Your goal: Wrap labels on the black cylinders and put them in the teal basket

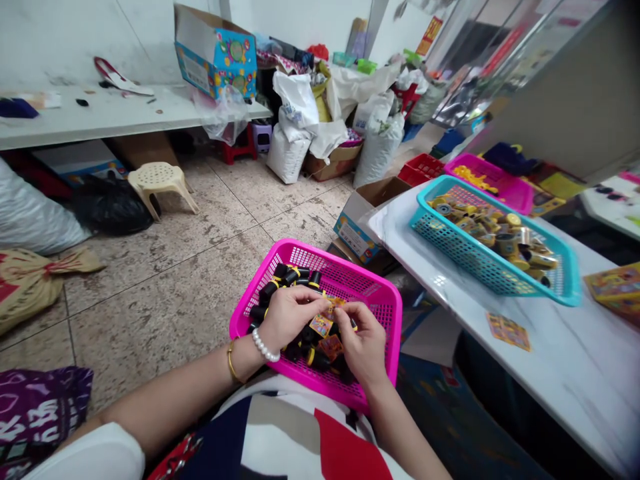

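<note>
A pink plastic basket [394, 320] rests on my lap, holding several black cylinders [269, 291] with yellow bands. Over it, my left hand [287, 319] pinches the left side of a small orange printed label [331, 305] between thumb and fingertips. The fingers of my right hand [365, 341] are closed at the label's right side. More printed labels, one yellow-orange [321, 325] and one darker [331, 347], lie on the cylinders just below my fingertips. My hands partly hide the basket's contents.
On the white table [555, 373] at right stand a turquoise basket [425, 230] of gold-coloured cylinders and a loose label sheet [508, 331]. Behind it is a pink tray [520, 195] with yellow pieces. An open carton [357, 230], a cream stool [156, 179] and white sacks [293, 150] stand on the floor.
</note>
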Demonstrator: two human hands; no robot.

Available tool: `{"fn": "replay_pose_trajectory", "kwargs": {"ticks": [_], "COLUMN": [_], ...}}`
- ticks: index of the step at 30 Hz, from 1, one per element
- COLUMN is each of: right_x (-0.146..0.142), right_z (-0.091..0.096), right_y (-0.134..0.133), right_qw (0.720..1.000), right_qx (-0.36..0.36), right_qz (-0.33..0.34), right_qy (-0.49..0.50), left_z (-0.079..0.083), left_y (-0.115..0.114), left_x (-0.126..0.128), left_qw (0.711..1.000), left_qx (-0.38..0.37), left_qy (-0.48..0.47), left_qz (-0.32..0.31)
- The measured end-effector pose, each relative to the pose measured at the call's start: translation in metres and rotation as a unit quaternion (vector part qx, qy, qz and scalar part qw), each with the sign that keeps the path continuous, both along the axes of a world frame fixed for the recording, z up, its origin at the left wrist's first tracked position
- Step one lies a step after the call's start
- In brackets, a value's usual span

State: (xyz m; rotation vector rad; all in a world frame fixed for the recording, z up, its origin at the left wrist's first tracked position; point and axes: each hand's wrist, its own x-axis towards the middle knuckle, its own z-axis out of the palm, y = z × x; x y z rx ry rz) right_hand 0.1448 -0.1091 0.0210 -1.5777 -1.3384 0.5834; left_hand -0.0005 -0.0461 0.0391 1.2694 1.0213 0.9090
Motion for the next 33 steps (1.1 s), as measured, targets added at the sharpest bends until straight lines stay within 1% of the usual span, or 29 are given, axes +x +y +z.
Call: {"fn": "replay_pose_trajectory", "kwargs": {"ticks": [2, 5, 7, 9, 11, 14, 15, 16, 17, 18, 19, 21, 22, 23, 24, 25, 26, 28, 29, 30, 31, 32, 33], "right_x": [0.002, 0.003, 0.001, -0.002, -0.004, 0.000, 0.004, 0.008, 0.013, 0.017, 0.021, 0.025, 0.026, 0.026, 0.025, 0.025, 0.025, 0.028, 0.031, 0.035, 0.039, 0.043, 0.045], "right_z": [0.000, 0.001, 0.004, 0.007, 0.009, 0.005, 0.003, 0.000, -0.003, -0.006, -0.008, -0.012, -0.013, -0.014, -0.015, -0.016, -0.017, -0.018, -0.018, -0.018, -0.017, -0.015, -0.013], "right_y": [0.004, 0.011, 0.016, 0.023, 0.031, 0.049, 0.056, 0.064, 0.073, 0.081, 0.089, 0.104, 0.110, 0.115, 0.119, 0.121, 0.123, 0.123, 0.121, 0.118, 0.114, 0.109, 0.103], "right_qw": [0.999, 0.994, 0.991, 0.990, 0.992, 0.994, 0.993, 0.989, 0.982, 0.966, 0.940, 0.861, 0.818, 0.783, 0.758, 0.742, 0.734, 0.732, 0.740, 0.755, 0.782, 0.821, 0.869], "right_qx": [0.009, 0.031, 0.040, 0.043, 0.039, 0.016, 0.012, 0.013, 0.016, 0.020, 0.023, 0.019, 0.011, 0.001, -0.010, -0.020, -0.027, -0.039, -0.046, -0.054, -0.058, -0.059, -0.055], "right_qz": [0.010, 0.005, 0.012, 0.034, 0.060, 0.097, 0.109, 0.124, 0.145, 0.177, 0.217, 0.312, 0.351, 0.377, 0.389, 0.393, 0.393, 0.382, 0.369, 0.351, 0.325, 0.294, 0.260], "right_qy": [-0.043, -0.102, -0.127, -0.129, -0.105, -0.050, -0.051, -0.074, -0.121, -0.186, -0.262, -0.402, -0.455, -0.495, -0.523, -0.542, -0.554, -0.562, -0.560, -0.551, -0.529, -0.486, -0.417], "left_z": [0.000, -0.001, -0.001, 0.001, 0.004, 0.007, 0.007, 0.007, 0.006, 0.005, 0.004, 0.001, -0.001, -0.002, -0.003, -0.004, -0.004, -0.004, -0.004, -0.004, -0.005, -0.006, -0.007], "left_y": [0.002, 0.006, 0.010, 0.015, 0.020, 0.029, 0.032, 0.036, 0.039, 0.043, 0.046, 0.051, 0.053, 0.054, 0.054, 0.055, 0.055, 0.055, 0.055, 0.055, 0.055, 0.055, 0.055], "left_x": [-0.001, -0.005, -0.008, -0.011, -0.015, -0.023, -0.025, -0.028, -0.031, -0.033, -0.035, -0.038, -0.039, -0.039, -0.039, -0.039, -0.039, -0.039, -0.038, -0.038, -0.038, -0.038, -0.037], "left_qw": [1.000, 0.999, 0.999, 0.999, 0.994, 0.987, 0.986, 0.984, 0.982, 0.979, 0.976, 0.967, 0.962, 0.957, 0.952, 0.947, 0.943, 0.938, 0.937, 0.936, 0.936, 0.936, 0.936], "left_qx": [-0.024, 0.010, 0.007, -0.043, -0.101, -0.142, -0.147, -0.151, -0.159, -0.171, -0.186, -0.216, -0.231, -0.244, -0.257, -0.269, -0.280, -0.293, -0.298, -0.301, -0.303, -0.304, -0.305], "left_qy": [0.007, 0.044, 0.046, 0.012, -0.030, -0.075, -0.082, -0.088, -0.092, -0.096, -0.102, -0.129, -0.144, -0.158, -0.169, -0.176, -0.180, -0.183, -0.183, -0.182, -0.181, -0.179, -0.176], "left_qz": [-0.007, -0.003, -0.008, -0.011, -0.004, 0.010, 0.019, 0.032, 0.043, 0.051, 0.052, 0.039, 0.027, 0.016, 0.007, 0.000, -0.005, -0.010, -0.009, -0.008, -0.003, 0.006, 0.013]}}
